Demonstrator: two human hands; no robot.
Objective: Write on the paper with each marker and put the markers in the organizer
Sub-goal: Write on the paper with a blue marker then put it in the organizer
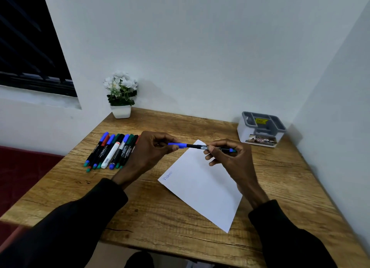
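Your white paper [202, 187] lies tilted near the table's [156, 217] front edge with blue writing on one corner, and above it your left hand [148, 153] pinches the blue cap of a black marker [197, 146] while your right hand [230, 157] grips its body, with the grey organizer [261, 129] at the far right corner.

Two bare hands were seen, the left hand [148, 153] and the right hand [230, 159], with no rings, watch or gloves worn on them. Each forearm was covered by a long black sleeve, the left sleeve [76, 221] and the right sleeve [286, 233], both of plain, unmarked fabric. The cuffs were loose and slightly bunched, and were ended just short of the wrists, so that the wrists were left uncovered.
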